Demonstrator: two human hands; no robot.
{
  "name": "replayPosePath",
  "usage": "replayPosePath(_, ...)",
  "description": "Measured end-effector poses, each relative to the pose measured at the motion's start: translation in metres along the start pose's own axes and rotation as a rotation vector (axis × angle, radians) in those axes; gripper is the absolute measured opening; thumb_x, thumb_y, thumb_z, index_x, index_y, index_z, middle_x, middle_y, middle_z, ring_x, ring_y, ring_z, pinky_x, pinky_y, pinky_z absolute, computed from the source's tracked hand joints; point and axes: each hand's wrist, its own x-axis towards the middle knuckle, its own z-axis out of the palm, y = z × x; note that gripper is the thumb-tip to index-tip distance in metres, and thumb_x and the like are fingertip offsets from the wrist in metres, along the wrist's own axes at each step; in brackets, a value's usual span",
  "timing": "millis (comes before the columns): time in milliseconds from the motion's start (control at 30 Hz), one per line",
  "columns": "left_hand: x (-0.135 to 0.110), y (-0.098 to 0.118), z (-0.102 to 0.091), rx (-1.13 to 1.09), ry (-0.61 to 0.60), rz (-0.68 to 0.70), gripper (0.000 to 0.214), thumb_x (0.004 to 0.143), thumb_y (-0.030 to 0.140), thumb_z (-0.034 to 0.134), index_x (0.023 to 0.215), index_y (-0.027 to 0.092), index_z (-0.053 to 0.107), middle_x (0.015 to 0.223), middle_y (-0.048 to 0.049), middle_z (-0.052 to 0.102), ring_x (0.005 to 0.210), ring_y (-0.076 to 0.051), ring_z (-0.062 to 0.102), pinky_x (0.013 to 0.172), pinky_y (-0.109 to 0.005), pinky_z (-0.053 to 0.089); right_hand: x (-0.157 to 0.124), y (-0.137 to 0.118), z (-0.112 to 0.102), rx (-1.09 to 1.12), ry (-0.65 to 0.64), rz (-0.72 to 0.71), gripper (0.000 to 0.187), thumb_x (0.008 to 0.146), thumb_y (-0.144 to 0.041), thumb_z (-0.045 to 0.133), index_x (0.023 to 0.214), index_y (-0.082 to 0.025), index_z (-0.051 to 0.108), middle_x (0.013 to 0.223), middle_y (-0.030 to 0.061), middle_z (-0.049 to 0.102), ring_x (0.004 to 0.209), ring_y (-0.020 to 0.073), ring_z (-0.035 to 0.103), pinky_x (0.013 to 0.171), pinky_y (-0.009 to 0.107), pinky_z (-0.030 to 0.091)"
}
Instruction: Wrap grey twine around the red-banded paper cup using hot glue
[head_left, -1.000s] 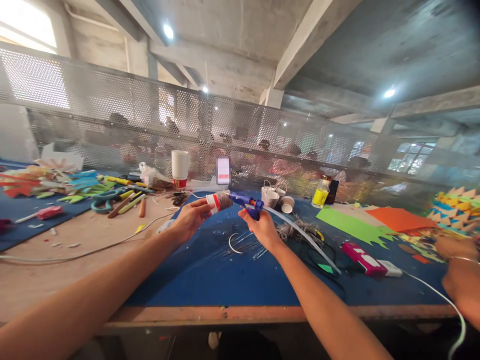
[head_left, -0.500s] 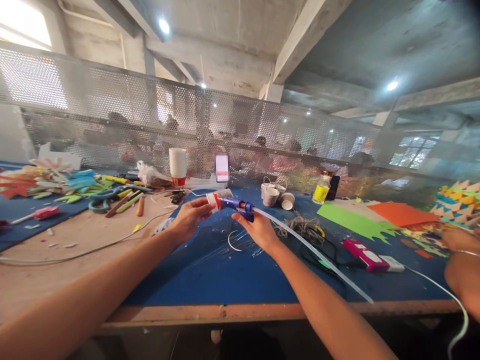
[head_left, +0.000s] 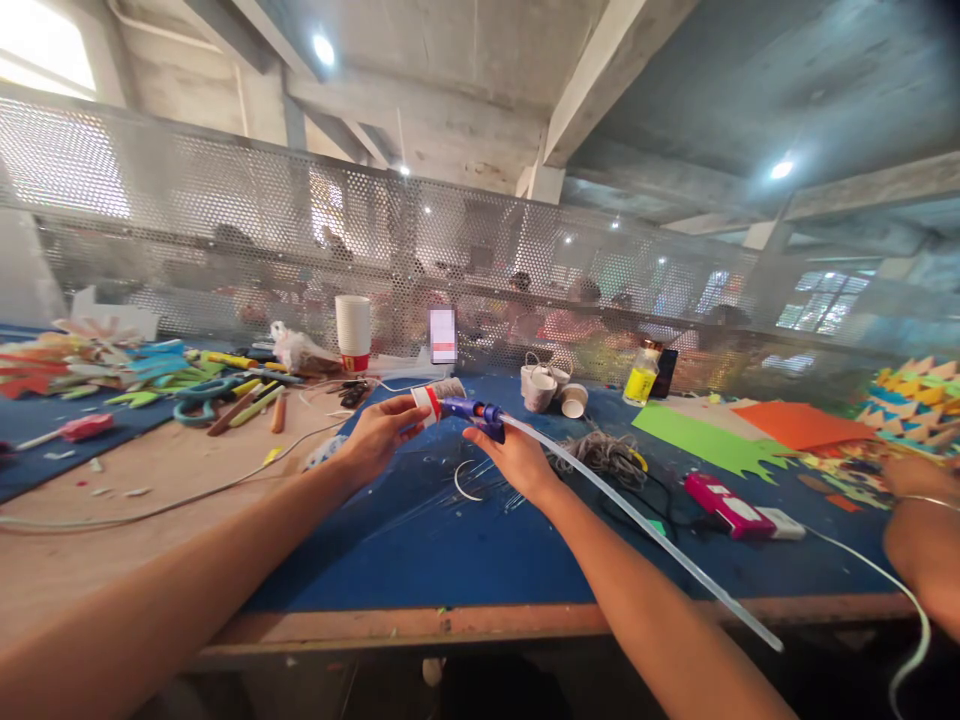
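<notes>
Around a small paper cup (head_left: 429, 402) with a red band, my left hand (head_left: 381, 436) is closed, holding it tilted on its side above the blue mat. My right hand (head_left: 517, 462) grips a blue hot glue gun (head_left: 474, 409), its nozzle end at the cup; whether the tip touches the cup I cannot make out. A long translucent glue stick (head_left: 637, 520) sticks out of the gun's back and slants down to the right, past the table's front edge. Beneath my hands, a curved white strip (head_left: 466, 482) lies on the mat (head_left: 375, 560).
Small twine-wrapped cups (head_left: 540, 386), a bundle of grey cord (head_left: 600, 455) and a yellow-labelled bottle (head_left: 642, 375) stand ahead. To the right are a magenta power strip (head_left: 727, 505), green paper (head_left: 697, 440) and another person's arm (head_left: 926, 540). Scissors (head_left: 196, 405) and stacked cups (head_left: 353, 330) are left.
The glue stick's free end now reaches further down and right, beyond the table edge. Both hands keep about the same place on the cup and glue gun.
</notes>
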Motion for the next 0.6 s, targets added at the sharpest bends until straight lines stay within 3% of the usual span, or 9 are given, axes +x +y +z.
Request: replayPosePath(600,0.0019,-0.0023,-0.0031,0.000,-0.025,-0.021,0.033,0.064,0.024,0.084,0.093,0.014,0.075,0.099,-0.0106,0.074,0.086,-0.018,0.066,0.076,-0.026,0.049,0.0000,0.0014,-0.0001,-0.054,-0.002,0.000,0.043,0.088,-0.059,0.051,0.103,-0.021,0.065,0.090,0.0060,0.071,0.086,0.0236,0.066,0.073,0.029,0.044)
